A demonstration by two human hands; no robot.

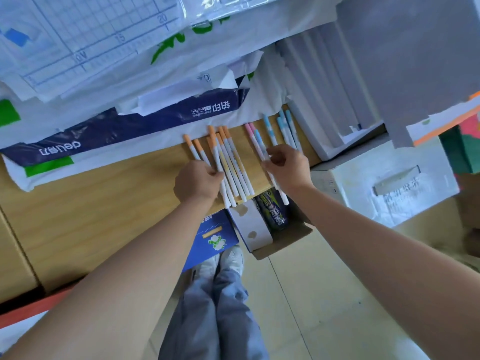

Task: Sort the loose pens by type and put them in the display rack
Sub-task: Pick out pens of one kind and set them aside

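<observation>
Several white pens with orange caps [228,157] lie side by side on the wooden tabletop [109,198], caps pointing away from me. My left hand [198,181] grips the near ends of some of them. To the right lie pens with pink caps [250,129] and several with blue caps [283,126]. My right hand [285,166] pinches a few of these pink and blue pens near their middle. The white display rack [335,100] with its ribbed slots stands at the table's far right corner, just beyond the blue pens.
Dark blue paper wrappers [145,120] and loose white sheets cover the back of the table. An open cardboard box [280,237] with packets sits on the floor under the table edge. A white storage box [389,188] stands to the right. My legs and shoes show below.
</observation>
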